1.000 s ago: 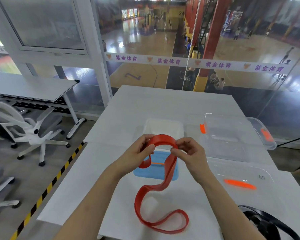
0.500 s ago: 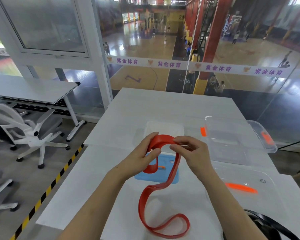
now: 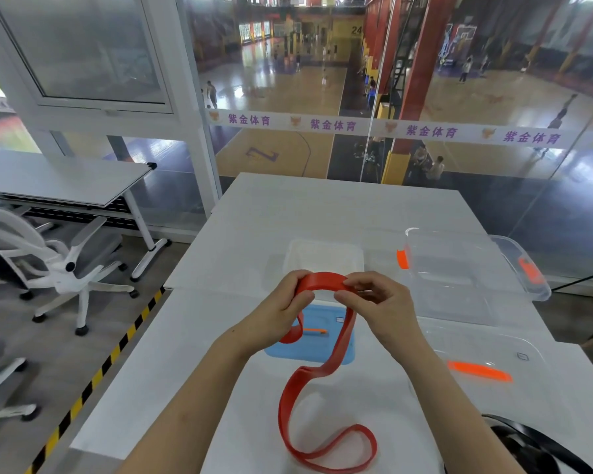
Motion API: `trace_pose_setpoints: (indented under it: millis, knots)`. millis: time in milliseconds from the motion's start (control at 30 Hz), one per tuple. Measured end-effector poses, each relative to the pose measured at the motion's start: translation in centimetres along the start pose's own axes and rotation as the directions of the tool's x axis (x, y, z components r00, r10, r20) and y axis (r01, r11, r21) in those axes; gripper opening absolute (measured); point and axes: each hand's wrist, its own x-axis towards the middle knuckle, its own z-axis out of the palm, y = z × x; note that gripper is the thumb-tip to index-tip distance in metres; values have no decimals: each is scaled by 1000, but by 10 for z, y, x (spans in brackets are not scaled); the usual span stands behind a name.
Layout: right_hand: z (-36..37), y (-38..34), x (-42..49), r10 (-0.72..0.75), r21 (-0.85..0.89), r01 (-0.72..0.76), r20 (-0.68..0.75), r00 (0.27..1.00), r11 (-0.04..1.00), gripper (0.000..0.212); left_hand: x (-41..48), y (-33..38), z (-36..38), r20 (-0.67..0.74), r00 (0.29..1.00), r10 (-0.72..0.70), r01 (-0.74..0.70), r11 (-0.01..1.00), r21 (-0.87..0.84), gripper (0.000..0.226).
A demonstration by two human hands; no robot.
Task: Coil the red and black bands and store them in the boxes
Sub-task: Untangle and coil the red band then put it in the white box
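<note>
A long red band [image 3: 317, 381] arches between my hands above the white table [image 3: 339, 210]. My left hand [image 3: 281, 311] grips its left end, where a short loop curls under the palm. My right hand [image 3: 379, 304] pinches the top of the arch. The rest of the band hangs down and snakes over the tabletop towards me. A black band [image 3: 541, 446] lies at the bottom right edge, partly cut off. A small clear box [image 3: 322, 256] sits beyond my hands, with its blue lid [image 3: 319, 352] below them. A larger clear box [image 3: 459, 268] stands to the right.
A big clear lid with an orange clasp [image 3: 480, 369] lies flat at the right. White office chairs [image 3: 59, 268] and a grey desk [image 3: 55, 183] stand left of the table. Yellow-black floor tape [image 3: 100, 367] runs along the table's left side. A glass wall is beyond.
The arch of red band between my hands has widened and flattened a little. The loose tail on the table has shifted slightly. Both hands keep their hold.
</note>
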Motion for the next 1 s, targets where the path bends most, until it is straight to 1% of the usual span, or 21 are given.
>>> trace_pose_setpoints:
  millis: [133,267,367,467,533,633,733,867,1000]
  knots:
    - [4,5,-2,-35,-36,37,48,998,999,25,2,8,3,-62,998,-18,10,993,-116,25]
    - [15,14,-7,-28,35,26,49,998,999,32,6,17,8,-84,996,-6,-9,983,-183,23]
    - [22,20,-11,-7,60,3,60,998,998,35,8,20,8,-111,994,-7,-16,978,-207,21]
    - [28,28,-14,18,13,-19,96,995,1000,37,10,22,6,-161,987,-19,-21,969,-248,18]
    - [32,31,-17,39,8,-40,117,992,999,41,10,25,5,-168,985,-26,-18,966,-259,17]
    - [39,33,-20,48,65,-54,97,994,996,43,10,25,3,-180,983,-31,-17,965,-262,17]
    - [37,32,-19,42,112,-49,56,998,993,41,10,22,1,-237,970,-48,-26,955,-297,19]
    - [32,28,-15,36,155,-42,43,998,987,36,9,25,1,-314,946,-83,-48,920,-389,22]
    - [36,26,-12,27,172,-29,17,999,985,31,11,28,5,-380,919,-108,-102,865,-492,38]
